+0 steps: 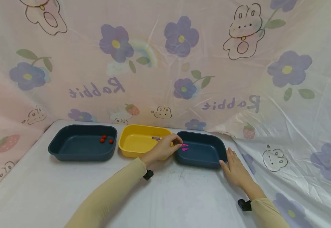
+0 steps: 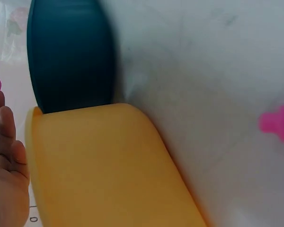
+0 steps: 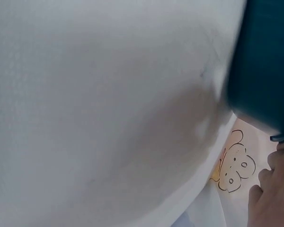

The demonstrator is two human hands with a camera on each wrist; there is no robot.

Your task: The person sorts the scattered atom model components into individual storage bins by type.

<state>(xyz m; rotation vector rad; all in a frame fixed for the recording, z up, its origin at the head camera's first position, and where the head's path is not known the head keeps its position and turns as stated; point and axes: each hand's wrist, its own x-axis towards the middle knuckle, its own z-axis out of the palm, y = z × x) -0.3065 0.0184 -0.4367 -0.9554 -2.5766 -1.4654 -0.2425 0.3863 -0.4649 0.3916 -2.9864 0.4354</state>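
Observation:
My left hand (image 1: 165,147) reaches over the yellow tray (image 1: 131,154) to the left rim of the right dark blue tray (image 1: 200,163). Between thumb and fingertips it pinches a small pink piece (image 1: 184,145), whose exact kind I cannot tell. Below that, a similar pink piece (image 1: 185,149) lies inside the tray. In the left wrist view, pink also shows at the fingertips (image 2: 0,101). My right hand (image 1: 236,169) rests along the right end of the same tray, fingers extended against its wall. Partly behind the left hand, purple pieces (image 1: 155,138) lie in the yellow tray.
Another dark blue tray (image 1: 79,156) stands on the left with several small red balls (image 1: 102,140) at its right end. All the trays line up near the back of the white-covered table (image 1: 171,196). A patterned curtain (image 1: 154,79) hangs behind. A blurred pink shape (image 2: 279,123) edges the left wrist view.

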